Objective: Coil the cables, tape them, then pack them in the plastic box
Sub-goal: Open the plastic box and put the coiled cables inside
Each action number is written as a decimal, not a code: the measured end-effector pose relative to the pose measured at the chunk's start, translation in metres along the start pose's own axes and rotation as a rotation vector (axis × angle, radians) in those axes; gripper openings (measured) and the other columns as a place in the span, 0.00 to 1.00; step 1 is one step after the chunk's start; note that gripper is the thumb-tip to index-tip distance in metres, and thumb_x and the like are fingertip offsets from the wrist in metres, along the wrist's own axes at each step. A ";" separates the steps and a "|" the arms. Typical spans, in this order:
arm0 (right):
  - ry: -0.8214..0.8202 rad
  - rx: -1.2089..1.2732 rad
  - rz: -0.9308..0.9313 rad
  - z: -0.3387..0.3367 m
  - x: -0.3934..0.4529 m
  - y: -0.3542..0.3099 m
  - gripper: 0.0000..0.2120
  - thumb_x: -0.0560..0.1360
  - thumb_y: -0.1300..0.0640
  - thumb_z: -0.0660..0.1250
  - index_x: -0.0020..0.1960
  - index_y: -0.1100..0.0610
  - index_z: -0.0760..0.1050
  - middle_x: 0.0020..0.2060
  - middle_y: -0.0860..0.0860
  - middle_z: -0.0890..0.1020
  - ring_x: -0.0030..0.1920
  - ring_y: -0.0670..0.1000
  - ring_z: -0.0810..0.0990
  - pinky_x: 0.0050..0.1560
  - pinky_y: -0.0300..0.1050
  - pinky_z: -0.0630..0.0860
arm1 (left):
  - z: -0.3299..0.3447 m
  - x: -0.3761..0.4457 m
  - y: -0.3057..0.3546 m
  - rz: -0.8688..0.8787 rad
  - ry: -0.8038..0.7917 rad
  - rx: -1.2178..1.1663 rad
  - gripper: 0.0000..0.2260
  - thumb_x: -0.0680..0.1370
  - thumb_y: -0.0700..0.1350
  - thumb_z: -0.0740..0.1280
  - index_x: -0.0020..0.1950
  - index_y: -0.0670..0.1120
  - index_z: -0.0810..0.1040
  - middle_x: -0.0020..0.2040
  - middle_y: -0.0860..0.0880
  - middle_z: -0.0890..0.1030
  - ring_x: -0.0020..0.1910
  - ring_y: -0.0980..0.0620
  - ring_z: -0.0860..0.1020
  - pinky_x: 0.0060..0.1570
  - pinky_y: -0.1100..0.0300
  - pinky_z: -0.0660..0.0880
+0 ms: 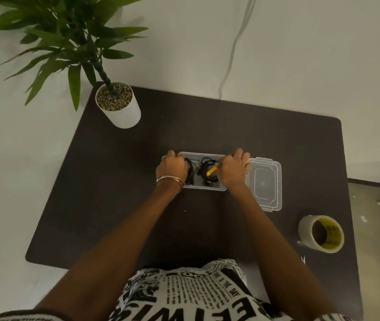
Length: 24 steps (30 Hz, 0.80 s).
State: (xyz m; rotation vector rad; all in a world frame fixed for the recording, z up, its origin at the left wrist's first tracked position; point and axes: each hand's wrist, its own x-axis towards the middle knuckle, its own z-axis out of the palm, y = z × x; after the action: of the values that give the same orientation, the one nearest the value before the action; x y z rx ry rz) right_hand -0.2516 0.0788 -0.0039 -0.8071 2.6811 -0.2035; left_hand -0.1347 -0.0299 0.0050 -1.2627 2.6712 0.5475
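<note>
A clear plastic box [204, 188] stands in the middle of the dark table [207, 126]. Black coiled cables [205, 166] lie inside it, one with a yellow part [211, 170]. My left hand [171, 167] rests on the box's left end, fingers curled over the black cable there. My right hand [233, 169] is over the box's right end, its fingers pinched at the yellow part of the cable. The box's right end is hidden under that hand. The clear lid [265, 184] lies flat just right of the box.
A roll of tape [321, 234] with a yellow core lies at the front right of the table. A potted plant in a white pot [120, 110] stands at the back left corner. A grey cord [233, 49] runs down the wall behind the table.
</note>
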 end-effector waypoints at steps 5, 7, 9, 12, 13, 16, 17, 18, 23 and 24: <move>0.047 -0.084 -0.065 0.009 0.002 0.007 0.10 0.75 0.53 0.68 0.50 0.58 0.81 0.62 0.57 0.68 0.62 0.59 0.63 0.63 0.54 0.63 | -0.002 0.001 0.006 -0.010 -0.051 0.087 0.11 0.80 0.43 0.59 0.55 0.40 0.78 0.51 0.41 0.80 0.50 0.40 0.79 0.43 0.52 0.75; 0.083 -0.105 -0.082 0.011 -0.001 0.008 0.10 0.73 0.54 0.70 0.51 0.58 0.81 0.61 0.56 0.68 0.61 0.59 0.63 0.62 0.53 0.63 | -0.002 -0.001 0.007 -0.018 -0.068 0.108 0.11 0.80 0.44 0.59 0.56 0.40 0.77 0.51 0.40 0.80 0.50 0.40 0.79 0.43 0.52 0.75; 0.083 -0.167 -0.107 0.012 -0.006 0.008 0.10 0.74 0.54 0.68 0.51 0.59 0.80 0.63 0.57 0.67 0.62 0.60 0.63 0.63 0.55 0.62 | -0.006 0.001 0.006 -0.047 -0.078 0.089 0.12 0.80 0.46 0.60 0.56 0.41 0.78 0.51 0.41 0.80 0.51 0.40 0.79 0.43 0.52 0.75; 0.040 -0.277 -0.164 0.008 -0.010 0.007 0.08 0.75 0.56 0.66 0.47 0.59 0.81 0.67 0.59 0.65 0.66 0.61 0.62 0.66 0.60 0.60 | -0.010 0.007 -0.004 0.040 -0.058 0.186 0.14 0.78 0.51 0.63 0.58 0.45 0.79 0.54 0.42 0.79 0.58 0.41 0.74 0.53 0.50 0.72; 0.040 -0.284 -0.177 0.007 -0.010 0.005 0.06 0.75 0.57 0.66 0.46 0.59 0.80 0.68 0.59 0.64 0.67 0.61 0.61 0.66 0.60 0.60 | -0.011 0.009 -0.008 0.080 -0.042 0.212 0.14 0.77 0.53 0.64 0.59 0.48 0.78 0.57 0.42 0.77 0.61 0.41 0.71 0.56 0.48 0.70; 0.091 -0.169 -0.188 0.002 -0.008 0.003 0.08 0.75 0.60 0.66 0.53 0.59 0.80 0.68 0.59 0.65 0.67 0.61 0.61 0.66 0.58 0.60 | -0.014 0.012 -0.016 0.127 -0.133 0.207 0.19 0.73 0.54 0.69 0.62 0.52 0.76 0.63 0.43 0.68 0.65 0.40 0.64 0.61 0.44 0.66; 0.095 -0.145 -0.206 0.001 -0.008 0.004 0.11 0.76 0.58 0.67 0.57 0.57 0.79 0.68 0.59 0.65 0.67 0.61 0.61 0.65 0.59 0.60 | -0.015 0.014 -0.016 0.106 -0.217 0.185 0.22 0.72 0.54 0.70 0.65 0.54 0.74 0.65 0.43 0.66 0.67 0.39 0.62 0.62 0.42 0.65; 0.078 -0.144 -0.230 0.001 -0.009 0.004 0.12 0.76 0.55 0.67 0.59 0.55 0.78 0.69 0.59 0.65 0.68 0.61 0.61 0.66 0.59 0.60 | -0.015 0.014 -0.016 0.082 -0.297 0.176 0.25 0.71 0.54 0.71 0.67 0.55 0.72 0.67 0.42 0.65 0.69 0.37 0.59 0.64 0.40 0.63; 0.010 -0.284 -0.248 0.003 -0.009 0.009 0.11 0.76 0.51 0.66 0.55 0.54 0.79 0.70 0.59 0.62 0.70 0.61 0.58 0.67 0.62 0.58 | -0.009 0.007 -0.009 -0.018 -0.280 0.137 0.27 0.71 0.51 0.72 0.69 0.56 0.69 0.68 0.40 0.64 0.69 0.36 0.60 0.63 0.40 0.65; 0.022 -0.306 -0.248 0.003 -0.008 0.009 0.11 0.76 0.50 0.66 0.54 0.54 0.80 0.70 0.59 0.62 0.69 0.61 0.58 0.67 0.61 0.58 | -0.007 0.005 -0.006 -0.043 -0.253 0.125 0.26 0.71 0.50 0.72 0.68 0.56 0.70 0.68 0.41 0.65 0.69 0.37 0.62 0.62 0.40 0.67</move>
State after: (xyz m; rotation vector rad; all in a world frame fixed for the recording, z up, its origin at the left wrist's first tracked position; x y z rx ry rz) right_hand -0.2489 0.0908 -0.0065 -1.2359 2.6625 0.1470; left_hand -0.1328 -0.0396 0.0086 -1.1315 2.4242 0.4893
